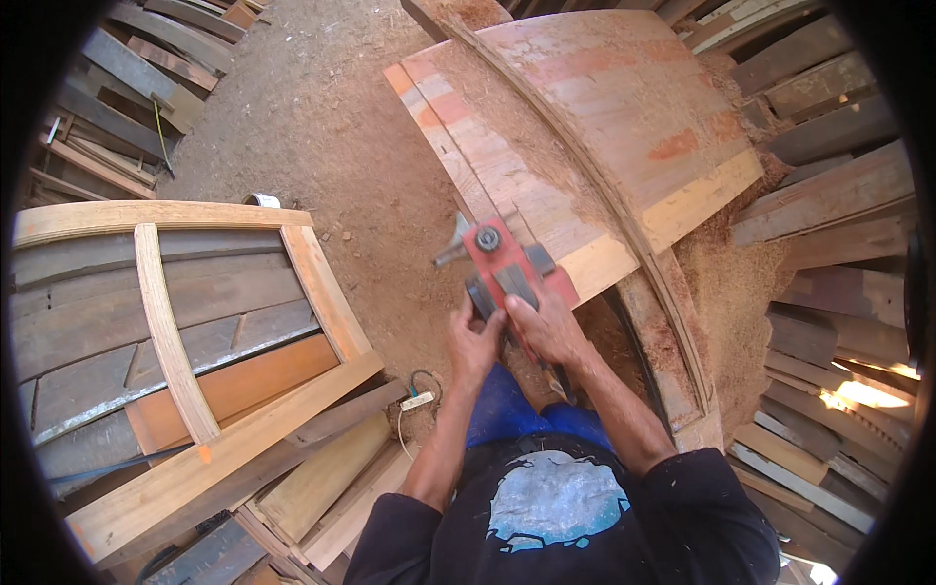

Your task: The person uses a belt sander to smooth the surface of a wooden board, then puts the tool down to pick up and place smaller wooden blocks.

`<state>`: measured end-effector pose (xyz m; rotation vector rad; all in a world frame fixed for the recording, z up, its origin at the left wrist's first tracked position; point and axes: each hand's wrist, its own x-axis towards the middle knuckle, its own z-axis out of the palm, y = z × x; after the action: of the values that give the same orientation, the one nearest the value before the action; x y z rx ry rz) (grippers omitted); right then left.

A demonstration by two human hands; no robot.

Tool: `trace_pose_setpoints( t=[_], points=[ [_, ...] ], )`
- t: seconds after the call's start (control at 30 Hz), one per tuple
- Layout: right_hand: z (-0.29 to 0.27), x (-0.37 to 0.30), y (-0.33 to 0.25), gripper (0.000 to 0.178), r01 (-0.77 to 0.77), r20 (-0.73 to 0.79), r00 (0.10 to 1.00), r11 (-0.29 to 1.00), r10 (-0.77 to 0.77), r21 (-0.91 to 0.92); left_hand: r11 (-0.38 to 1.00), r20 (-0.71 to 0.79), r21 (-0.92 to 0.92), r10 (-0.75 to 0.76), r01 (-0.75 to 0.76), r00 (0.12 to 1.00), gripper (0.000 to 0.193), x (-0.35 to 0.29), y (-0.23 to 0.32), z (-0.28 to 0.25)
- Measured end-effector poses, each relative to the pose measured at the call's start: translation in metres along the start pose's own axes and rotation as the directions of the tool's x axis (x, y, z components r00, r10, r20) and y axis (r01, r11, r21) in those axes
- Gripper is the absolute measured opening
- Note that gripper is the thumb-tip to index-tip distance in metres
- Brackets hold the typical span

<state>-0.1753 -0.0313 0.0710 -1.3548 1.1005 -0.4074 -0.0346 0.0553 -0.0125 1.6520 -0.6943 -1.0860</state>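
Note:
A red electric planer [505, 255] with a dark handle and a round black knob is at the near left corner of a wide wooden panel [585, 93]. My right hand [552, 327] is closed around the planer's rear handle, thumb lying along its top. Against the planer's left side, by a round black part, my left hand [473, 341] grips with its thumb up; some of its fingers are hidden. Wood shavings lie over the panel, whose near edge has a paler strip. Under the planer, its contact with the wood cannot be seen.
A long narrow wooden strip [585, 161] crosses the panel and runs toward me on a beam. At left lies a wooden frame [151, 292] over planks. A white power strip [417, 400] with cords sits near my legs. Stacked boards [829, 205] line the right side.

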Motion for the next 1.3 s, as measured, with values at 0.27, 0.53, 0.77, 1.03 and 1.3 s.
trace_pose_setpoints(
  t=[0.27, 0.53, 0.77, 1.03, 1.3],
  points=[
    [-0.005, -0.07, 0.042, 0.062, -0.152, 0.035, 0.988, 0.988, 0.152, -0.017, 0.991, -0.013, 0.137, -0.013, 0.015, 1.0, 0.073, -0.072, -0.046, 0.015],
    [-0.006, -0.029, 0.015, 0.067, -0.051, -0.003, 0.999, 0.998, 0.051, -0.029, 0.992, -0.026, 0.122, 0.001, 0.002, 1.0, 0.067, -0.031, -0.005, 0.013],
    [0.0, 0.029, -0.008, 0.067, -0.043, 0.012, 0.999, 0.999, 0.042, 0.016, 0.996, -0.012, -0.089, -0.004, 0.003, 1.0, 0.06, 0.03, 0.0, 0.0],
    [0.011, 0.115, -0.027, 0.072, 0.111, -0.056, 0.992, 0.993, -0.113, -0.049, 0.982, 0.042, -0.184, 0.048, -0.039, 0.998, 0.049, 0.11, 0.044, -0.021],
    [0.015, 0.201, -0.118, 0.072, 0.075, 0.026, 0.997, 0.997, -0.076, 0.034, 0.966, 0.025, -0.242, 0.1, -0.091, 0.995, 0.05, 0.22, 0.082, -0.063]
  ],
)
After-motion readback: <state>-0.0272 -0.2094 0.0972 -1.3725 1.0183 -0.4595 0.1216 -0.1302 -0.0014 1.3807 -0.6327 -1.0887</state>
